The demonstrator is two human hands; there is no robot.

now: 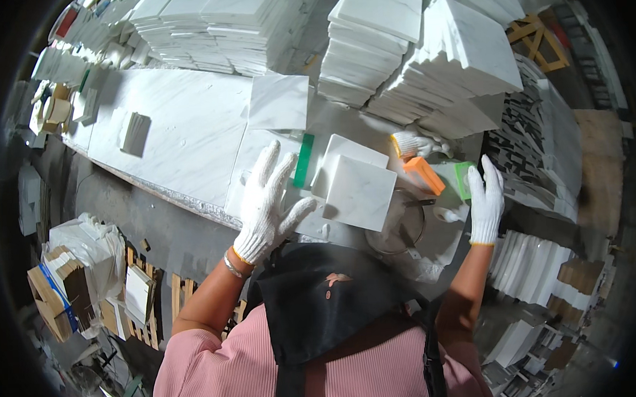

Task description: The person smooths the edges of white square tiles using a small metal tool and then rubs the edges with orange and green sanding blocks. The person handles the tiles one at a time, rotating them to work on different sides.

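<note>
Fingers [265, 164] of the gloved left hand [263, 201] are spread, thumb well apart, above the near edge of the table [180, 126], beside a green strip [304, 161]; contact cannot be told. On the gloved right hand [486, 204] they are extended and slightly parted, just beside a light-green block [464, 180]; touch cannot be confirmed. Between the hands, near that edge, a lower tile [328, 162] is partly covered by an upper tile [360, 193]. A round rimmed object [403, 236] is hard to make out.
</note>
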